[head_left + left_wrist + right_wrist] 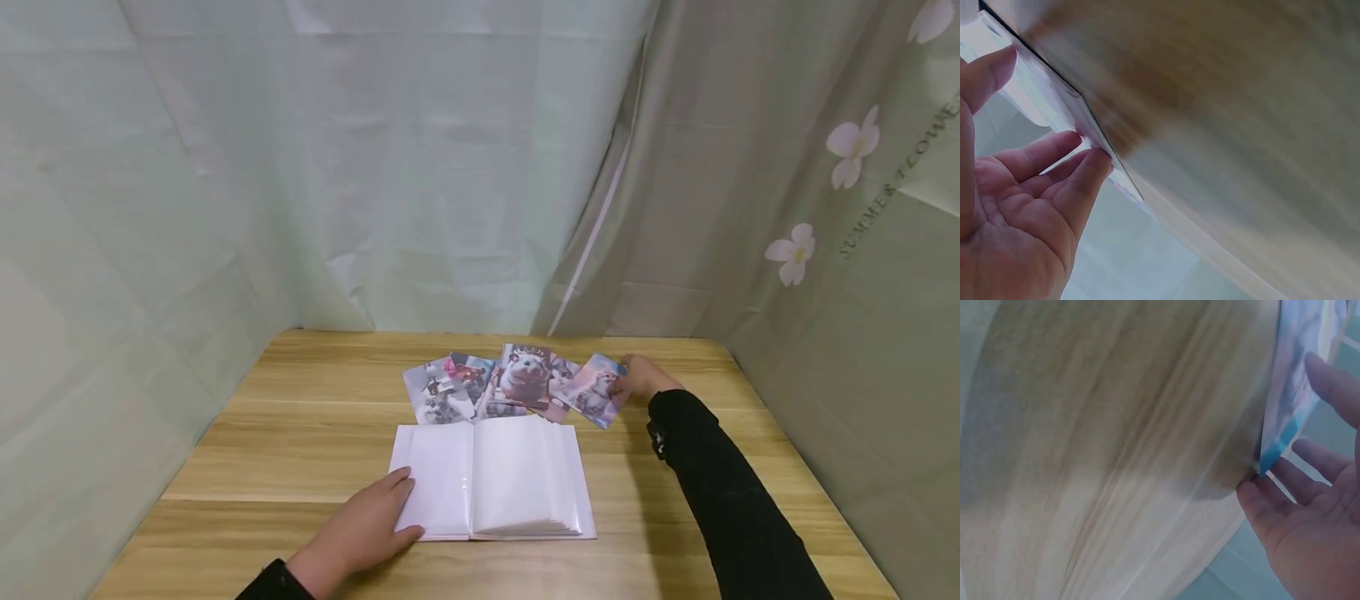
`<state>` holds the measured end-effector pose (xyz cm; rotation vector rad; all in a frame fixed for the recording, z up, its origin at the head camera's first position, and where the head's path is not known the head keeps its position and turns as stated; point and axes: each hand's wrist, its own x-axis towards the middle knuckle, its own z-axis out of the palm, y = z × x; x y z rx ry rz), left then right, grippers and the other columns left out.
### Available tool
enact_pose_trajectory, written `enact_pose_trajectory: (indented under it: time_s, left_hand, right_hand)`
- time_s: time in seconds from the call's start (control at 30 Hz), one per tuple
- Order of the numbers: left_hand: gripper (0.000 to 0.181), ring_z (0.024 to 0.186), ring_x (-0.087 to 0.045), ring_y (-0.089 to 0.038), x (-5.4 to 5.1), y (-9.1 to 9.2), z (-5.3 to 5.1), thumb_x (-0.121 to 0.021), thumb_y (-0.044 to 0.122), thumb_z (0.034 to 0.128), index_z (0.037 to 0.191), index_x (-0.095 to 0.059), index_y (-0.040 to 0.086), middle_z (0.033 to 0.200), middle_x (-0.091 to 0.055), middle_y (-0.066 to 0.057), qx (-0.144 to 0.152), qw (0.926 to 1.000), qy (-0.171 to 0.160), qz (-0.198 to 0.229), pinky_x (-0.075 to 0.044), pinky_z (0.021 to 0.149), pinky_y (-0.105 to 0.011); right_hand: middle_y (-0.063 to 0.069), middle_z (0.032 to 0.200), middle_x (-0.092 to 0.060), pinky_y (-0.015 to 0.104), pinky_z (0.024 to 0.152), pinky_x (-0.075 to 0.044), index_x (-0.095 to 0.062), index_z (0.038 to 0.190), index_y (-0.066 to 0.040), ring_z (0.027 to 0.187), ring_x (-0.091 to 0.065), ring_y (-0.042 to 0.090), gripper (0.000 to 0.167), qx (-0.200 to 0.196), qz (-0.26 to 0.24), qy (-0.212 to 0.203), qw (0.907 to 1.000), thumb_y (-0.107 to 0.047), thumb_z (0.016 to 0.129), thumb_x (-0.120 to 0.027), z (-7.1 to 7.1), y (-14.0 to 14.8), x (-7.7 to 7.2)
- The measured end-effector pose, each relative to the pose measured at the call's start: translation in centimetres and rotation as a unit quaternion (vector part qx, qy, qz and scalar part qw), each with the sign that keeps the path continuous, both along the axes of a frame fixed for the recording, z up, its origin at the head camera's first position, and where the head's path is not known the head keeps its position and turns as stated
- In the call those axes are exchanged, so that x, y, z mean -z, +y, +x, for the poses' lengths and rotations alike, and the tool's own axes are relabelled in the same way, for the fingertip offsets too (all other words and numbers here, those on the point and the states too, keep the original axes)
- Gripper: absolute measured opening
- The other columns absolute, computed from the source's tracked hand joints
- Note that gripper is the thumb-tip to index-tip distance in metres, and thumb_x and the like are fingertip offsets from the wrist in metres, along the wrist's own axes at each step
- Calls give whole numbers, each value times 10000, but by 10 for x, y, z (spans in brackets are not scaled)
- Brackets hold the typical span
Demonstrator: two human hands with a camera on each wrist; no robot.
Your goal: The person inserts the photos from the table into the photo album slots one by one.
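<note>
A photo album (pixel 431 467) with white clear-pocket pages lies spread on the wooden table. My left hand (pixel 367 521) rests on its lower left edge, and in the left wrist view its fingertips (pixel 1094 164) touch the album's side. Behind the album, several animal picture cards lie overlapping, among them a crowned-animal card (pixel 525 375) and a grey card (pixel 438 396). At the right end of these, my right hand (pixel 645 379) pinches the edge of a pink-and-blue cat card (pixel 592 396). The right wrist view shows the thumb over this card (pixel 1294 394), with fingertips by its corner.
The wooden table (pixel 285 442) reaches back to a pale curtain (pixel 450 208). Curtains hang on the left and right too, the right one printed with flowers (pixel 791 254). A dark sleeve (pixel 720 483) crosses the table's right side.
</note>
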<state>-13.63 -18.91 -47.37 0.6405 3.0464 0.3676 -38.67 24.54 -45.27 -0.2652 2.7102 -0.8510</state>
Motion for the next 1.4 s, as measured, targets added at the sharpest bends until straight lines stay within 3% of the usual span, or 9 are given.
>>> enact_pose_trajectory:
  time_s: [0.23,0.57,0.87,1.03,1.17,1.4]
  left_hand:
    - [670,1111,-467,-326,-1,1,0,-663,432,775,1170,-530,-92,1246,-463,-219,0,10000,-79,-9,-372,917,-434]
    - [696,1134,-440,-343,-2,3,1,-653,434,786,1200,-503,-105,1255,-442,-245,-20,10000,-91,0,-351,932,-449]
    - [722,1179,-389,-343,-3,5,3,-652,442,786,1225,-482,-105,1309,-381,-251,-105,9998,-151,74,-327,950,-452]
    - [742,1203,-367,-330,-4,9,1,-612,488,806,1257,-467,-83,1352,-340,-231,-249,9991,-348,78,-326,951,-450]
    - [760,1223,-332,-352,-6,14,0,-601,498,810,1274,-448,-84,1362,-316,-245,-168,9989,-424,147,-312,957,-466]
    - [791,1231,-273,-425,-4,18,0,-608,481,810,1286,-403,-117,1350,-291,-300,55,9999,-99,89,-278,974,-477]
  right_hand:
    - [267,1177,-459,457,859,-375,-391,1283,120,951,-451,321,725,85,400,421,9983,-114,704,-760,0,-3,5]
    - [271,1162,-367,426,832,-382,-408,1291,87,932,-418,341,728,429,-66,729,9964,1,662,-765,1,0,9]
    - [315,1104,-497,468,838,-399,-479,1192,148,991,-473,399,530,318,-306,1343,9900,54,710,-678,-4,16,14]
    - [282,1048,-543,443,779,-431,-557,1118,120,966,-495,398,346,581,-668,1445,9855,77,778,-601,0,19,1]
    - [250,996,-570,428,744,-439,-591,1075,96,916,-513,365,268,529,-664,1634,9829,55,812,-568,3,21,-11]
    - [215,957,-585,408,694,-460,-624,1050,67,880,-535,340,218,425,-908,1729,9798,6,847,-572,10,15,-39]
